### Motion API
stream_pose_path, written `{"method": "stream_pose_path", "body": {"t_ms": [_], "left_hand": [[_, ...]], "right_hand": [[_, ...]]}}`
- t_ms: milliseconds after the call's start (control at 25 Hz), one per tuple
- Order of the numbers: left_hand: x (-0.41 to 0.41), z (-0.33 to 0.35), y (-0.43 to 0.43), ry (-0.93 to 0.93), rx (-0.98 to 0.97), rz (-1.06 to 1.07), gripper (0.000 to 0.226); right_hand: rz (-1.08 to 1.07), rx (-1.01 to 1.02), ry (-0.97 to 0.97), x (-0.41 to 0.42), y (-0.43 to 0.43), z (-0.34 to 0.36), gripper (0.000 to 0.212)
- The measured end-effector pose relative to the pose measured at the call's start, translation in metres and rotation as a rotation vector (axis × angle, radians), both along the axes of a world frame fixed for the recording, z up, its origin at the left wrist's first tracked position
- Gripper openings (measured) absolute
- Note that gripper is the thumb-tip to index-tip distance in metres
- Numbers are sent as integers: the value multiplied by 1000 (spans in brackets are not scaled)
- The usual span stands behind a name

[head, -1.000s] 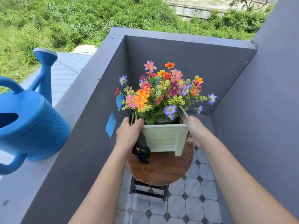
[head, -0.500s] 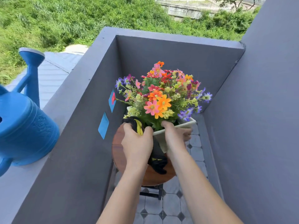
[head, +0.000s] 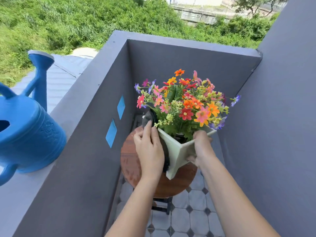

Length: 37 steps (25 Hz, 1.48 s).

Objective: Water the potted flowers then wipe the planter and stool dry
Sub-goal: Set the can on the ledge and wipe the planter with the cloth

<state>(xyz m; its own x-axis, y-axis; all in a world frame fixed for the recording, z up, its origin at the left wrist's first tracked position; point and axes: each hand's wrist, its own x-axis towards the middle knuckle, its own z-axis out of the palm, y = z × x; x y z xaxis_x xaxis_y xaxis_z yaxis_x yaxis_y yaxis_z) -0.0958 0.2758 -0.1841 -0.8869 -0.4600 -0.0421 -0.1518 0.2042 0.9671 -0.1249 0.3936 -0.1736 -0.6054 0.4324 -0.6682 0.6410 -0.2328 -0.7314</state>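
Note:
A pale green square planter (head: 181, 151) full of colourful flowers (head: 186, 101) stands on a round brown wooden stool (head: 131, 166), turned with one corner toward me. My left hand (head: 150, 151) presses a dark cloth (head: 148, 118) flat against the planter's left side. My right hand (head: 201, 147) grips the planter's right rim and wall. Wet spots show on the stool top at the left.
A blue watering can (head: 29, 132) sits on the grey ledge (head: 73, 93) at the left. Grey walls (head: 273, 134) close in the narrow corner on three sides. Two blue tape patches (head: 111, 133) mark the left wall. Tiled floor (head: 188, 218) lies below the stool.
The planter has been rotated on the stool, its corner now facing me. My left hand with the cloth slid along its left side; my right hand shifted to the right rim.

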Motion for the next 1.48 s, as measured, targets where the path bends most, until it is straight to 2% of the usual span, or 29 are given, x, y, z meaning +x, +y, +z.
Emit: {"method": "stream_pose_path", "body": {"t_ms": [120,160,200,240,360,480,600,680,800,920,1000,1080,1200,1280,1360,1480], "left_hand": [[48,4,27,90,4,-37,33],[51,3,28,123,-18,-33,33],[42,0,26,147,-42,-19,33],[27,-4,19,132,-53,3,35],[-16,-14,-7,-66,10,90,42],[-2,-23,1,-240,59,84,46],[29,-11,24,-256,116,45,45],[20,-4,28,-218,130,84,44],[-4,-4,24,-185,141,131,45],[-8,-22,22,-314,126,111,45],[2,-30,22,-423,132,78,45],[13,-24,27,-391,147,61,45],[8,-4,32,-143,113,50,42],[-6,-4,26,-63,62,85,41],[-20,-21,11,-159,51,130,40],[-15,-53,-7,-441,101,128,42]], "right_hand": [[34,19,-14,-5,-3,-2,71],[47,27,-24,-5,-2,-2,70],[56,38,-18,-4,-1,-4,60],[52,21,-5,-4,2,-6,67],[61,23,14,-4,8,-16,66],[35,61,-4,-6,2,-25,66],[44,119,2,-12,-2,-33,72],[27,79,-1,-15,-3,-33,78],[13,27,-5,-15,2,-33,65],[9,-47,1,-16,9,-41,55],[-9,-58,-3,-15,12,-47,66],[-40,-85,-11,-16,14,-55,71],[-25,-64,-18,-14,12,-45,49],[13,-53,-3,-10,12,-36,37],[33,-48,12,-7,13,-35,28],[53,-17,32,-8,15,-37,20]]}}
